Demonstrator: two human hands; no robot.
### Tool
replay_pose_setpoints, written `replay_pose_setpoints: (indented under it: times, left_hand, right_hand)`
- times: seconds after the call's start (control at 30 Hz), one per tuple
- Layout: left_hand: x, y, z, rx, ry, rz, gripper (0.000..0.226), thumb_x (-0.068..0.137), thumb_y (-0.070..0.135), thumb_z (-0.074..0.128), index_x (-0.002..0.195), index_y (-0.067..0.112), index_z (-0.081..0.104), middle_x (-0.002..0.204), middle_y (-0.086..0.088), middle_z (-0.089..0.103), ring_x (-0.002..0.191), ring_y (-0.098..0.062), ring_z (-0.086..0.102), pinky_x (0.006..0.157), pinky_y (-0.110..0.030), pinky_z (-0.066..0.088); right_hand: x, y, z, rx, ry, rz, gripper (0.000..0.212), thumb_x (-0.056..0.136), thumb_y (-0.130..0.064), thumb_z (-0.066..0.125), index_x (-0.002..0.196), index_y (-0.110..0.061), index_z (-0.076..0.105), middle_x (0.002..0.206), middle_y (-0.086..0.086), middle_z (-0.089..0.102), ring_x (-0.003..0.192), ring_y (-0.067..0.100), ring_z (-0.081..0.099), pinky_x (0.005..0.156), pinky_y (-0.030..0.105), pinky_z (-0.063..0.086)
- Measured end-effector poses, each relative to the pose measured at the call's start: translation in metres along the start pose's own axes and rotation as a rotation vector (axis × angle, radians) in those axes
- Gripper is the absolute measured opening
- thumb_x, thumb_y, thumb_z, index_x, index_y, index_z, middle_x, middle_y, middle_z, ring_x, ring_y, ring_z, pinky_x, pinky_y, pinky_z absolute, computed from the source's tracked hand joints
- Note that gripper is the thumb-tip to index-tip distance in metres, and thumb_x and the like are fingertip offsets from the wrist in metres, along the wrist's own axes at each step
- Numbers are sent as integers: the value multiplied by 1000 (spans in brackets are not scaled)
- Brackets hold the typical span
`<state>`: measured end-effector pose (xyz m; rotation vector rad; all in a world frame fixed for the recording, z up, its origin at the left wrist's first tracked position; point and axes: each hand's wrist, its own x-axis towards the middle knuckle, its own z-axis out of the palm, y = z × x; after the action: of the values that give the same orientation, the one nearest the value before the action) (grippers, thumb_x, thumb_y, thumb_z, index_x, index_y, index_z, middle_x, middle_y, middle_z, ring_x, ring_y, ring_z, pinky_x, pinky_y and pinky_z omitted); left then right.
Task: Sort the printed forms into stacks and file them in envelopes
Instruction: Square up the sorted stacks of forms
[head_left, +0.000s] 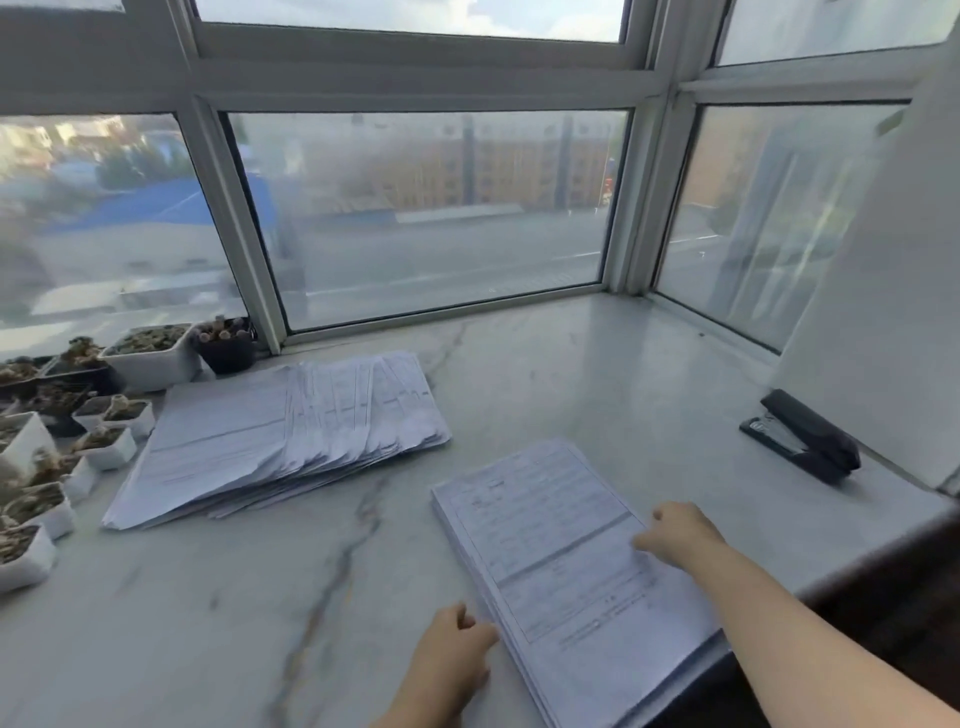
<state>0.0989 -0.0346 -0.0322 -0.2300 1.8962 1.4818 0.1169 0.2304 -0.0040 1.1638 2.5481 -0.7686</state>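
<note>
A neat stack of printed forms (550, 540) lies on the marble sill in front of me, its near corner over the front edge. My right hand (678, 530) rests on the stack's right side with curled fingers pressing the top sheet. My left hand (457, 657) touches the stack's left edge near its lower corner, fingers against the paper's side. A second, larger pile of forms (270, 441) lies fanned out to the left, apart from both hands. No envelope is in view.
A black stapler (802, 441) sits at the right by a white wall. Several small pots of succulents (62, 431) crowd the left end of the marble sill (545, 374). Window panes run along the back and right.
</note>
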Motion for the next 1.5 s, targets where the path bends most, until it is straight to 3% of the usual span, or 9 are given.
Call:
replay_pose_setpoints:
  times: [0.13, 0.23, 0.43, 0.6, 0.73, 0.93, 1.1, 1.3, 1.5]
  left_hand:
    - [-3, -9, -4, -175, 61, 28, 17, 78, -5, 57, 92, 2, 50, 87, -11, 46, 83, -21, 47, 73, -35, 48]
    - [-8, -4, -14, -352, 36, 10, 17, 85, -15, 45, 79, -1, 51, 76, -16, 63, 61, -23, 63, 51, -31, 52]
    - [-1, -2, -49, -221, 123, -107, 4, 87, 1, 57, 89, 0, 60, 73, -11, 58, 60, -20, 47, 56, -26, 38]
    - [0, -15, -53, -114, 67, 18, 40, 73, 0, 61, 113, 0, 55, 99, -16, 65, 81, -27, 63, 67, -35, 54]
    - [-12, -23, -61, -260, 111, -5, 54, 72, -6, 63, 124, -1, 47, 107, -25, 63, 93, -40, 63, 82, -54, 54]
    - [-38, 9, -106, -371, 192, 486, 44, 66, 11, 67, 109, 4, 61, 105, -22, 68, 96, -40, 65, 88, -60, 50]
    - [-50, 47, -142, -250, 223, 855, 31, 91, 8, 58, 119, 20, 52, 112, 2, 66, 106, -13, 61, 86, -29, 50]
    - [-50, 41, -161, -214, 267, 885, 46, 79, 26, 70, 119, 17, 50, 121, -10, 58, 115, -22, 56, 98, -44, 46]
    - [-44, 52, -164, -229, 266, 912, 33, 84, 16, 64, 115, 20, 54, 113, 0, 64, 111, -16, 57, 95, -37, 46]
  right_hand:
    - [4, -4, 11, 69, -36, -10, 31, 75, -25, 74, 72, -17, 44, 75, -2, 49, 67, 15, 48, 53, 23, 35]
    - [-5, -12, 28, 72, -50, -34, 25, 73, -23, 75, 83, -13, 54, 86, 1, 60, 79, 20, 58, 62, 25, 44]
    - [-26, -23, 46, 222, -60, 60, 15, 83, -19, 63, 92, -7, 62, 87, 5, 60, 78, 23, 57, 58, 23, 40]
    - [-51, -32, 57, 516, -154, 43, 26, 87, 1, 56, 111, 1, 64, 109, 18, 65, 101, 34, 62, 91, 40, 51]
    - [-88, -41, 69, 753, -178, -132, 36, 83, 15, 52, 113, -3, 61, 107, 19, 68, 96, 37, 67, 87, 51, 55]
    - [-123, -80, 42, 1126, -138, -521, 34, 89, 13, 50, 115, -7, 59, 109, 15, 70, 101, 33, 68, 85, 43, 56]
    - [-139, -116, 27, 1117, -35, -724, 34, 93, 5, 51, 117, -17, 58, 113, 7, 67, 106, 22, 64, 91, 41, 54]
    - [-136, -126, 67, 1224, -46, -668, 53, 80, -9, 71, 129, -20, 53, 121, 7, 65, 113, 22, 61, 96, 43, 50]
    - [-133, -130, 59, 1221, -83, -727, 33, 75, -16, 76, 106, -24, 69, 106, 8, 72, 101, 26, 68, 75, 31, 58]
